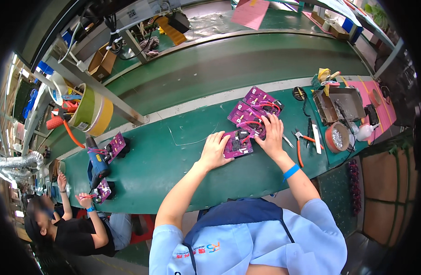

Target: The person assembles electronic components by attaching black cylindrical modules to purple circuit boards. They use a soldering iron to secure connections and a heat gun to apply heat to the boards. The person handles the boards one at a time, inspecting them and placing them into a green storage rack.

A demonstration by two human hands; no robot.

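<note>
A purple circuit board [242, 152] with black parts lies between my hands at the near side of a group of boards. My left hand [214, 152] grips its left edge, thumb along the near edge. My right hand [272, 136] is bent around the board's far right corner, where pink and red wires [252, 123] run; its fingertips partly hide what they press on. Just beyond, two more purple boards, a middle one [240, 113] and a far one [256, 95], lie close together and overlap, with wires looped over them.
Right of my hand lie orange-handled cutters [299, 151], black tweezers [309, 130] and a white strip [317, 139]. Beyond stand a round tub [337, 137] and a metal tray [343, 103]. At left are a blue heat gun [98, 160] and another board [115, 147]; a co-worker [77, 229] sits there.
</note>
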